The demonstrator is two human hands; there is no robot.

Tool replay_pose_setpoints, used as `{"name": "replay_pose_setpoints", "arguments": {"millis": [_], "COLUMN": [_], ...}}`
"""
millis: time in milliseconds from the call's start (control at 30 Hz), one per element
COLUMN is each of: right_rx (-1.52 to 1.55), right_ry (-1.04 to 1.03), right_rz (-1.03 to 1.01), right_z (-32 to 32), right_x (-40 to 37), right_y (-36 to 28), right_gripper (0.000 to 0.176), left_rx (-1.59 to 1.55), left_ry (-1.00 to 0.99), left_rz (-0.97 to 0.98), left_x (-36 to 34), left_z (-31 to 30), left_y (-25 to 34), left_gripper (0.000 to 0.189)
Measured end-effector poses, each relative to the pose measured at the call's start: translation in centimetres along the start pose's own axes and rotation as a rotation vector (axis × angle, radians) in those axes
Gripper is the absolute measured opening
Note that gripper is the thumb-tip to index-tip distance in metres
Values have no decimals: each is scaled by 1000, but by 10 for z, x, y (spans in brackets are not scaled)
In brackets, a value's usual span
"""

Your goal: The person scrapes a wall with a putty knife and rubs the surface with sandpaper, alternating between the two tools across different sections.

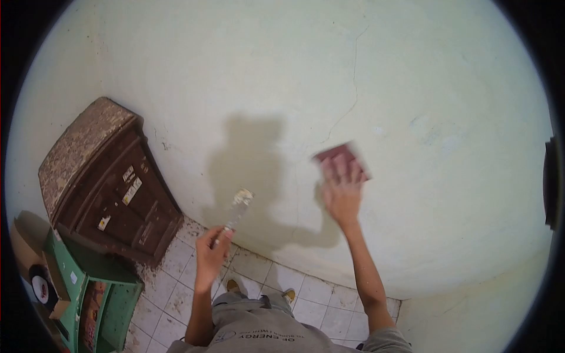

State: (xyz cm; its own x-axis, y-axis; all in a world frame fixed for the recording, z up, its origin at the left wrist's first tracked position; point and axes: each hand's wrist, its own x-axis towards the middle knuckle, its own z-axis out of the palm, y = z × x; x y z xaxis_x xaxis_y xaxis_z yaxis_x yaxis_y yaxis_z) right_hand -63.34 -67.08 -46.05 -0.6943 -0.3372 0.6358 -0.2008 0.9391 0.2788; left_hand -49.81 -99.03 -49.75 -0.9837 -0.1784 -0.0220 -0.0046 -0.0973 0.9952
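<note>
In my left hand [212,250] is a putty knife [240,206], gripped by its handle and held out from the wall. Its blade points up and carries pale, crusty residue. My right hand [342,195] is blurred by motion and presses a reddish-brown piece of sandpaper [336,152] flat on the pale green wall [424,194]. The fingers lie over the sandpaper, whose corners stick out past them. A thin crack runs down the wall to just above the sandpaper. Whitish patches show to the right of it.
A dark brown wooden cabinet [126,191] with a worn, speckled top stands at the left. Before it is a green shelf unit [112,294] beside a cardboard box [52,282]. Dirty white floor tiles [310,312] lie below, with debris along the wall.
</note>
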Motion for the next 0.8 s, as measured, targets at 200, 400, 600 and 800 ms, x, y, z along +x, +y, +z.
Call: {"name": "replay_pose_setpoints", "arguments": {"millis": [200, 400, 600, 800], "right_rx": [-61, -166, 152, -111], "right_ry": [54, 572, -73, 241], "right_rz": [-146, 167, -462, -206], "right_z": [-36, -115, 21, -91], "right_x": [29, 141, 62, 159], "right_y": [24, 41, -53, -13], "right_gripper": [64, 67, 68, 59], "left_rx": [-115, -86, -103, -105], "left_ry": [-101, -105, 10, 222], "left_rz": [-127, -58, 61, 0], "left_x": [-14, -14, -12, -22], "left_z": [4, 9, -3, -37], "left_y": [-22, -25, -7, -1], "left_gripper": [23, 23, 22, 24]}}
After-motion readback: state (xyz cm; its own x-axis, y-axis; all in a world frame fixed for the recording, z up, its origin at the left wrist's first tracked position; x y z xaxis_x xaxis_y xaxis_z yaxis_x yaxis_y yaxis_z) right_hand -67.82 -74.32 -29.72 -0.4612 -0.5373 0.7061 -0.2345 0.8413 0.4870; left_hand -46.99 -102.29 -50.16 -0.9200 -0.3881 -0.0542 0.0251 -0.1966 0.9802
